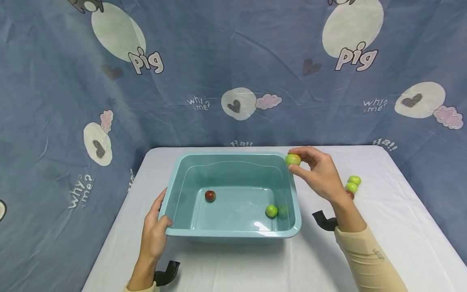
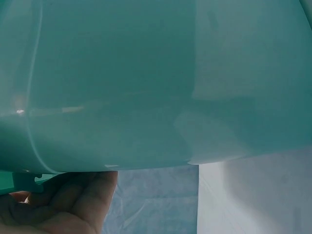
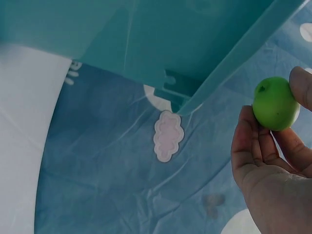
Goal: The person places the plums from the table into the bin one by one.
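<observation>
Fruit (image 1: 292,159), small, round and smooth-skinned, is pinched between the thumb and fingertips of the right hand (image 1: 315,172), beside the far right corner of a rectangular, pale teal plastic basin (image 1: 233,234). Its skin is bright green, with a yellow-orange flush on its upper side in the head view; the right wrist view shows a small dark dimple near one end. The left hand (image 1: 155,235) grips the basin's left rim, thumb over the edge and fingers outside. On the basin floor, well apart, lie a round, glossy dark red fruit (image 1: 210,196) and a round, bright green fruit (image 1: 271,211) near the right wall. On the white cloth-covered table (image 1: 237,267), two small, light green fruits (image 1: 354,180) and a partly hidden reddish fruit (image 1: 350,194) cluster near the right wrist.
</observation>
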Available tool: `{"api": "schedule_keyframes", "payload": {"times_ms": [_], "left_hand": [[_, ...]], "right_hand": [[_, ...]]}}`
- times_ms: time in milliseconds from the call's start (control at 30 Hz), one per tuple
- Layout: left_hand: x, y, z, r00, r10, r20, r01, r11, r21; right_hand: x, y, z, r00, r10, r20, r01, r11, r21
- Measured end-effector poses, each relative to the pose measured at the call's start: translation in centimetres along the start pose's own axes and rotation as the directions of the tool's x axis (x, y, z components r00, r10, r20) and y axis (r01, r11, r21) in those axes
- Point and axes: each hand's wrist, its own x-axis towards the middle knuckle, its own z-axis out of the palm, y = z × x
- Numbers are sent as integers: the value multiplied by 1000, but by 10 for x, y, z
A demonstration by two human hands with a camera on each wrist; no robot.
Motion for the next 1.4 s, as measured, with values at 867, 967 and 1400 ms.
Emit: {"api": "schedule_keyframes", "payload": {"times_ms": [867,967,1400], "left_hand": [[0,-2,0,1000,-4,-15,5,1000,17],[0,-2,0,1000,0,-15,0,1000,9],[0,-2,0,1000,0,-12,0,1000,14]], "right_hand": [[10,-8,18,999,-19,39,19,1000,-18],[9,-7,18,999,-17,35,17,1000,-9],[6,-3,11,1000,-17,20,16,999,37]]}}
